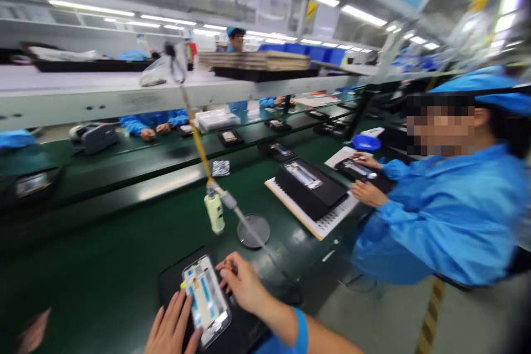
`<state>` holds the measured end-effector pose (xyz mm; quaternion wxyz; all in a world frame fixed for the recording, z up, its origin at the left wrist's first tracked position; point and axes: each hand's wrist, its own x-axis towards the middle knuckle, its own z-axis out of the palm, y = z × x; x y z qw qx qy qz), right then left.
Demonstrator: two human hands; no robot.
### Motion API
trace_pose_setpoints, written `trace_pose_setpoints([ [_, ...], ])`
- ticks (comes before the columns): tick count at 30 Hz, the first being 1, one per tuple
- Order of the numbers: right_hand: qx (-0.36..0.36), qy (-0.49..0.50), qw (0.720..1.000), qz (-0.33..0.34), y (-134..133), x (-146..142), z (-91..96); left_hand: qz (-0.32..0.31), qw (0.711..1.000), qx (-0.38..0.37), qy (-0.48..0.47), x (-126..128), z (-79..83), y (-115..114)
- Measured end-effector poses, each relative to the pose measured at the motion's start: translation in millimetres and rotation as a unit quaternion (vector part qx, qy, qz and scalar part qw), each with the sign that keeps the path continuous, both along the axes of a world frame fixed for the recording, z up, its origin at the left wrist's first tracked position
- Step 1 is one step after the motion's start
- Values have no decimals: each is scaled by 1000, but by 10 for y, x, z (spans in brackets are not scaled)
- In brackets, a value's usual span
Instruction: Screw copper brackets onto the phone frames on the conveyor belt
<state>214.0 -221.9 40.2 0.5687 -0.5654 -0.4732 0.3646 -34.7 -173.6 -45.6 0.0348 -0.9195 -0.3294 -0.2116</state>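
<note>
My left grip (171, 325) is closed on the long edge of a phone housing (206, 300), which sits at a slant on a black mat (176, 282) on the green worktop (91, 249). My right grip (244, 283) pinches a small orange-marked tool (229, 268), mostly hidden by my fingers, just beside the housing's upper corner. The main risk lies here: if the tool's tip slipped, it could scratch the exposed inner face, and a loose hold could let the housing slide off the mat.

Just past my hands, a pale plastic bottle (214, 213) hangs from a yellow cord (198, 146) above a round metal dish (253, 230). A thin rod (249, 227) runs from the bottle past the dish toward my right arm, so a careless elbow could snag it.

To the right, a co-worker (452, 215) in a blue gown and cap has both hands at a black phone holder (357, 171). Beyond a white shelf (103, 97), across the line, another worker's hands (151, 131) rest near a dark tray (229, 136), and blue bins (319, 54) stand farther back.
</note>
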Motion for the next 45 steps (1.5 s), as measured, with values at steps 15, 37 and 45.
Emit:
trace_pose_setpoints([
  [15,2,-130,991,43,433,179,-343,123,968,-216,29,512,921,284],
  [37,15,-113,993,-22,507,174,-605,-17,985,-168,45,653,766,-143],
  [45,26,-155,987,16,447,172,-590,-64,976,-193,83,457,816,-84],
])
